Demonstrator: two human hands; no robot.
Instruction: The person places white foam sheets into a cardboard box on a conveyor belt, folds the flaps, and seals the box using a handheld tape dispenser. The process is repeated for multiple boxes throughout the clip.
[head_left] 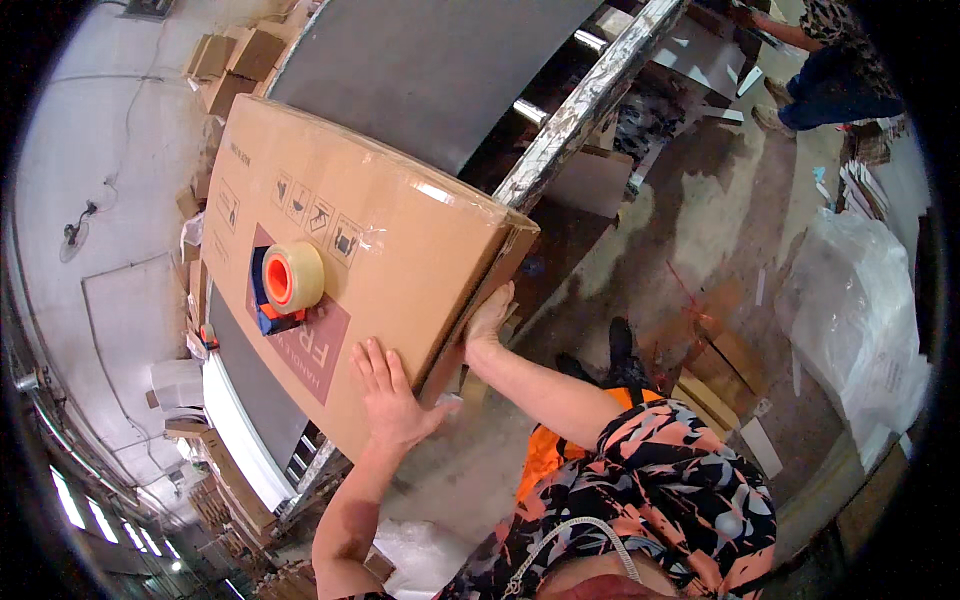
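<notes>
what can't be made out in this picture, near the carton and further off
All in the head view:
Cardboard carton: contents, hidden by its walls; underside, turned away.
Tape dispenser: partly covered by the tape roll.
Left grip: palm side, hidden by the back of the hand.
Co-worker: head, cut off by the upper right rim.
Fan: blades, too small.

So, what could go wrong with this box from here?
The tape dispenser lies loose on the cardboard box, so it could slide off if the box tilts.
The box seems to jut past the conveyor rail; it might tip if the left hand presses hard on its near edge.
Cardboard on the floor could trip someone.
</notes>
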